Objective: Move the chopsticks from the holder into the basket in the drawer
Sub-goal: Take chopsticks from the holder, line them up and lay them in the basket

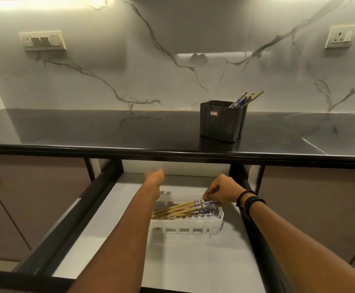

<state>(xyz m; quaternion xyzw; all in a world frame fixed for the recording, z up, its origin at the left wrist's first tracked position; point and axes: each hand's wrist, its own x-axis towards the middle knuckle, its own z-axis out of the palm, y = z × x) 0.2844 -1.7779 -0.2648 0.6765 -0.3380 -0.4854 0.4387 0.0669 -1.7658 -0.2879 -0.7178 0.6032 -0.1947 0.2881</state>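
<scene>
A dark ribbed holder (223, 120) stands on the black counter, with a few blue-patterned chopsticks (244, 99) leaning out of its right corner. Below, in the open drawer, a white slotted basket (188, 226) holds several wooden chopsticks (178, 209) lying lengthwise. My right hand (222, 190) pinches the patterned ends of those chopsticks at the basket's right end. My left hand (154, 179) reaches over the basket's left end toward the drawer's back; its fingers are hidden from view and nothing shows in it.
The drawer (117, 225) has a pale liner and dark metal side rails (66, 225). The counter edge (172, 152) overhangs the drawer's back. Closed cabinet fronts flank the drawer. Wall sockets (43, 40) sit on the marble backsplash.
</scene>
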